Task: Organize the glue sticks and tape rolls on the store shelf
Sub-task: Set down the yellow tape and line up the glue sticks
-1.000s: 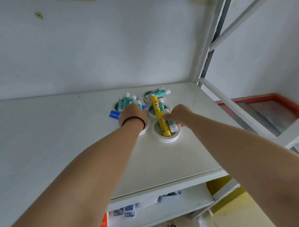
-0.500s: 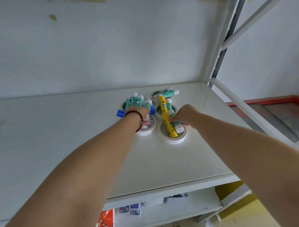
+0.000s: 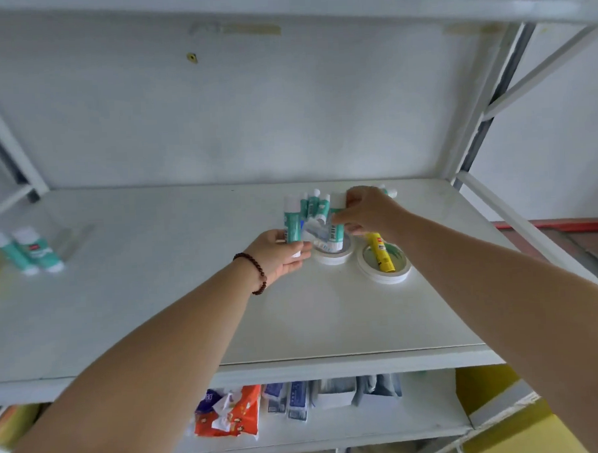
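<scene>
My left hand (image 3: 281, 251), with a bead bracelet on its wrist, grips a bunch of teal-and-white glue sticks (image 3: 305, 214) held upright above the white shelf (image 3: 157, 301). My right hand (image 3: 367, 211) closes on a teal glue stick (image 3: 335, 230) at the right side of that bunch. A white tape roll (image 3: 333, 257) lies under the bunch. A second tape roll (image 3: 385, 272) to its right carries a yellow glue stick (image 3: 381, 252). Two more teal glue sticks (image 3: 31, 251) lie at the shelf's far left.
A white back wall rises behind the shelf, with a metal upright (image 3: 482, 129) at the right. Another shelf board (image 3: 315, 6) runs overhead. The lower shelf holds packets, among them an orange-red one (image 3: 230, 414). Yellow boxes (image 3: 504, 405) stand at the lower right.
My left hand has lifted a bunch of glue sticks off the tape rolls. My right hand moved from the yellow stick to the bunch. The camera view shifted left, showing the far-left sticks.
</scene>
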